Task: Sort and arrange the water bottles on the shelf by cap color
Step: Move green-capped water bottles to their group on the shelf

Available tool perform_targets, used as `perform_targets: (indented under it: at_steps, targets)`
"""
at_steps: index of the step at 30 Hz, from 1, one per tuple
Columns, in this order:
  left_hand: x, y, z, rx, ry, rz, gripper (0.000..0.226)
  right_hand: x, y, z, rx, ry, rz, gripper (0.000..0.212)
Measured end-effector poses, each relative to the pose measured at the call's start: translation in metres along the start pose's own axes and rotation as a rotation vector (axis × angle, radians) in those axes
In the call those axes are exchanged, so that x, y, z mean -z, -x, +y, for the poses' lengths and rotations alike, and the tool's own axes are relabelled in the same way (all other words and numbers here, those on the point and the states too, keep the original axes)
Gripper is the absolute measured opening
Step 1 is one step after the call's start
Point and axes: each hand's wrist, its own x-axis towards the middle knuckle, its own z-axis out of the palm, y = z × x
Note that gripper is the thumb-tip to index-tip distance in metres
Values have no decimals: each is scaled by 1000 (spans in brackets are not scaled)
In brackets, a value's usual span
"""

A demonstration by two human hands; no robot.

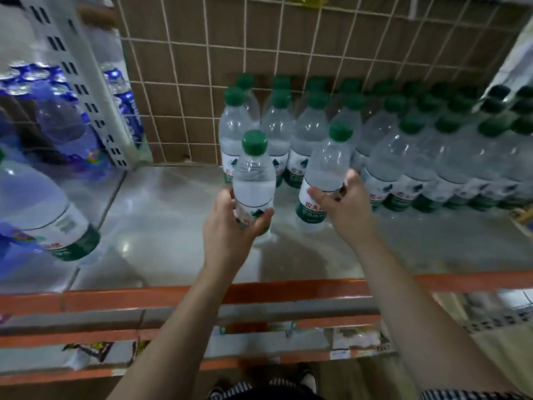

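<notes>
A: What are the hands doing?

B: Each is wrapped round its own bottle. The left hand grips a clear plastic bottle with a green screw cap low on its white-and-green label, with the thumb across the near side. That bottle is upright.

A: And the other?

B: The right hand holds a second clear green-capped bottle at the label, with the thumb on the front and the fingers curled round from the right. This one leans, its cap tipped away to the right. The hands are apart, and glossy grey shelf board shows between the two bottles.

A: Are the bottles set down?

B: I cannot tell. Both bases are close to the board, with reflections under them.

A: What lies beyond the hands?

B: Just past the fingers, rows of green-capped bottles stand packed together. They run from ahead of the left hand to far right of the right hand. Behind them is a pale wire grid over brown board.

A: And left of the left hand?

B: Well apart from it is a large clear bottle with a green band. Farther back, by a white perforated upright, are blue-labelled bottles.

A: Nearer than the hands?

B: An orange metal rail crosses under both forearms.
</notes>
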Motion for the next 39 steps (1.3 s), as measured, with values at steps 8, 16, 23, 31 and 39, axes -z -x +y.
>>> perform_targets:
  at_steps: [8, 16, 23, 31, 39]
  targets:
    - [-39, -3, 26, -25, 35, -4, 68, 29, -12, 14, 46, 91, 20, 49]
    - [-46, -1, 27, -15, 29, 18, 66, 13, 6, 20, 33, 430, 192, 78]
    - [-47, -3, 29, -19, 28, 3, 65, 22, -10, 26, 90, 538, 197, 82]
    - [-49, -3, 25, -39, 23, 4, 62, 21, -12, 26, 90, 573, 260, 84]
    - [-49, -16, 25, -42, 42, -39, 65, 21, -10, 34, 69, 495, 188, 68]
